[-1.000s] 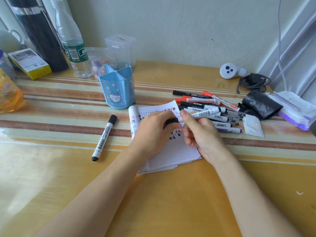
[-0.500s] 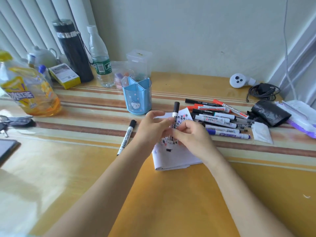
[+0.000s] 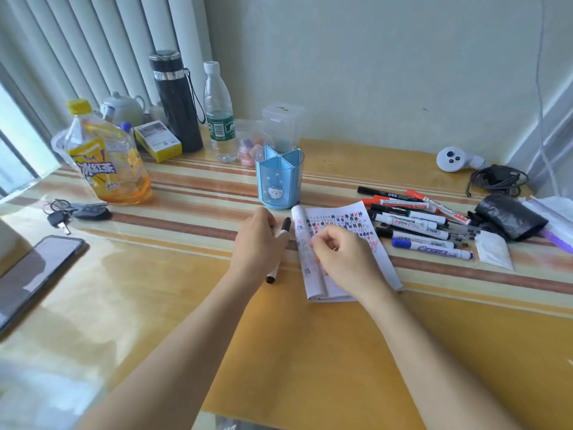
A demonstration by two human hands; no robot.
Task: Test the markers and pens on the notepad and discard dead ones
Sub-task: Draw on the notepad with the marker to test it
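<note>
A white notepad (image 3: 341, 217) covered in coloured scribbles lies on the table, right of centre. My left hand (image 3: 257, 243) sits just left of it, fingers closed over a white marker (image 3: 284, 227) with a black cap. The cap sticks out past my fingers and a black end shows below my wrist; whether a second marker lies under the hand I cannot tell. My right hand (image 3: 341, 256) hovers over the notepad with its fingers curled in and nothing in them. Several more markers (image 3: 415, 221), red, black and blue, lie in a pile right of the notepad.
A blue pen holder (image 3: 279, 181) stands just behind my left hand. A black bag (image 3: 508, 215) and a white packet (image 3: 493, 249) lie past the marker pile. Keys (image 3: 71, 211), a phone (image 3: 37, 268), a yellow bottle (image 3: 105, 162), a thermos (image 3: 175, 100) and a water bottle (image 3: 218, 116) fill the left and back.
Both hands held the marker over the notepad. My left hand has since carried it down to the table left of the notepad, and my right hand let go. The view panned left.
</note>
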